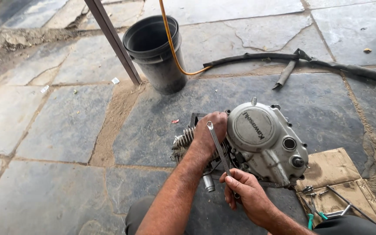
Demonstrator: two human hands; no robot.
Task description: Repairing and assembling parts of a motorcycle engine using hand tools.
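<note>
Wrench (pixel 219 150) sits in my right hand (pixel 245 196): a slim, silver, long-handled tool. My fingers (pixel 230 201) are curled tight round its lower end, and its ring end reaches up across the back of my left hand (pixel 208 129). That left hand is clamped over the top of the engine (pixel 264 141), fingers wrapped down the far side, between the finned cylinder (pixel 183 139) and the round side cover (pixel 254 124). The engine is dull grey metal and stands on the stone floor (pixel 66 126) just ahead of my knees. Its round cover carries raised lettering in a dished circle, with two small ports lower on the casing.

To the right, touching the engine's base, lies a flattened piece of brown cardboard (pixel 334 167), with loose metal parts and green-handled pliers (pixel 315 213) on it. Further off stand a black bucket (pixel 155 50), a yellow hose (pixel 170 41) running past it, and a dark rubber tube (pixel 310 61) along the floor.
</note>
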